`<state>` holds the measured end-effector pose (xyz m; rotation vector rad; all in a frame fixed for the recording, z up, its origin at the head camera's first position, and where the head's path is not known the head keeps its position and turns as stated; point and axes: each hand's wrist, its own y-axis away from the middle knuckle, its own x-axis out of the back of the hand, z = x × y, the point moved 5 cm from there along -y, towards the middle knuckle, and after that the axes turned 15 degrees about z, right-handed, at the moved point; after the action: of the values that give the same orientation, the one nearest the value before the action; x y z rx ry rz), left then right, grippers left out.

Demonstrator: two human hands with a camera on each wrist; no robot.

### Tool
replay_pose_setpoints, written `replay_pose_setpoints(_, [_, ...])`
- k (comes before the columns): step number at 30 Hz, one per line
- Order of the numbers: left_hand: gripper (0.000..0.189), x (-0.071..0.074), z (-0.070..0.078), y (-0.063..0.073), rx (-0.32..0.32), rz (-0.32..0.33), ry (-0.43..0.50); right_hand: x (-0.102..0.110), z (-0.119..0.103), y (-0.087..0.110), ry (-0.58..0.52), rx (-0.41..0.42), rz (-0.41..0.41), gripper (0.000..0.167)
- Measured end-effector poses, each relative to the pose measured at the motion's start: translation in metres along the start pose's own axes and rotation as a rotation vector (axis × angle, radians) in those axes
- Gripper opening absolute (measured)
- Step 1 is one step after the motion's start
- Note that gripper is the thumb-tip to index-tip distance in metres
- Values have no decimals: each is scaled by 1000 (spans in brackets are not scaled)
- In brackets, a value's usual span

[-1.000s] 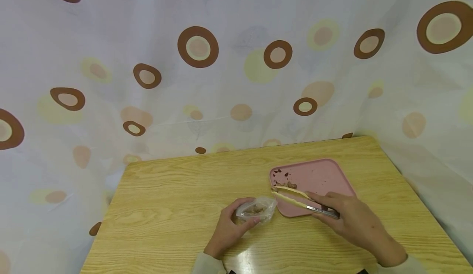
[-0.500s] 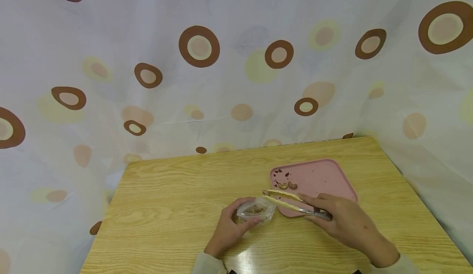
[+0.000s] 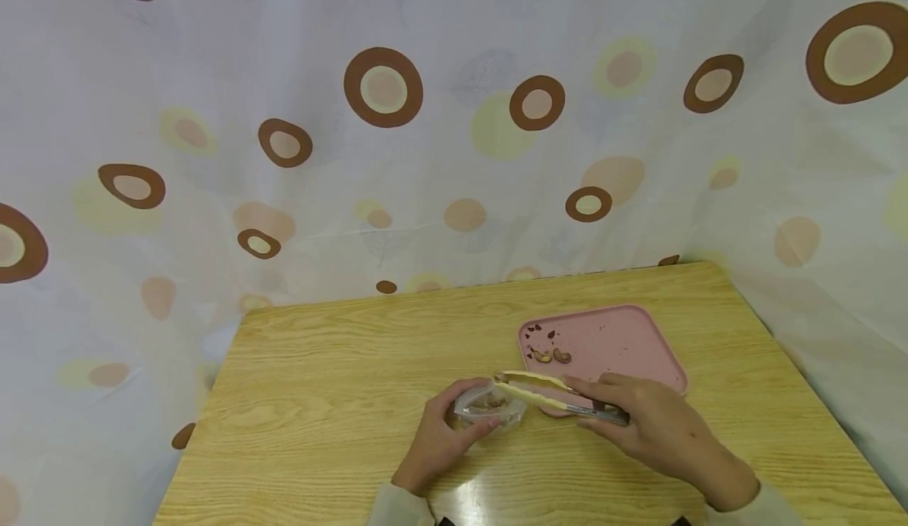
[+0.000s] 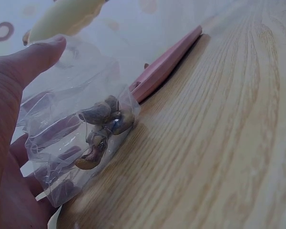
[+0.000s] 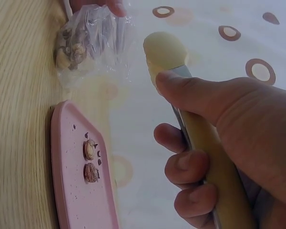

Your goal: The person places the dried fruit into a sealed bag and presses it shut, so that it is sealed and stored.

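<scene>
My left hand point(image 3: 441, 439) holds a clear plastic bag point(image 4: 62, 107) by its sides, with its mouth spread. Several cashews point(image 4: 97, 113) lie inside it, in brown skins. With curled fingers and thumb, my right hand point(image 3: 656, 423) grips metal tongs point(image 3: 539, 400) with pale yellow tips. Pinched at the tips is a brown cashew point(image 3: 500, 377), over the bag's mouth. Two cashews point(image 3: 562, 356) sit near the left edge of a pink tray point(image 3: 617, 337), among small dark skin flakes point(image 3: 551, 335).
The tray lies on a wood-grain table point(image 3: 340, 368), right of the bag. A curtain point(image 3: 426, 155) with brown and yellow spots hangs behind the table and at its sides.
My right hand has moved left with the tongs, carrying the cashew from the tray's edge to the bag's mouth. The left hand and bag stay nearly still.
</scene>
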<state>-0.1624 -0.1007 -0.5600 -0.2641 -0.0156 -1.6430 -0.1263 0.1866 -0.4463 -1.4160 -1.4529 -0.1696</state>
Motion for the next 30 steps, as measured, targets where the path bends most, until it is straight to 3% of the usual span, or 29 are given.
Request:
replay_pose_setpoints(9, [48,0,2,-1,-23,-6,15,-1,-3,-3,-15,18,-17,49])
replay_pose_setpoints(17, [49,0,2,0,-4,2,5,-2,-4,-2,-32,41,-19,57])
replay_pose_setpoints(30, [49,0,0,0,13,5,-15,0,-1,-1,-36,-5,-9,58])
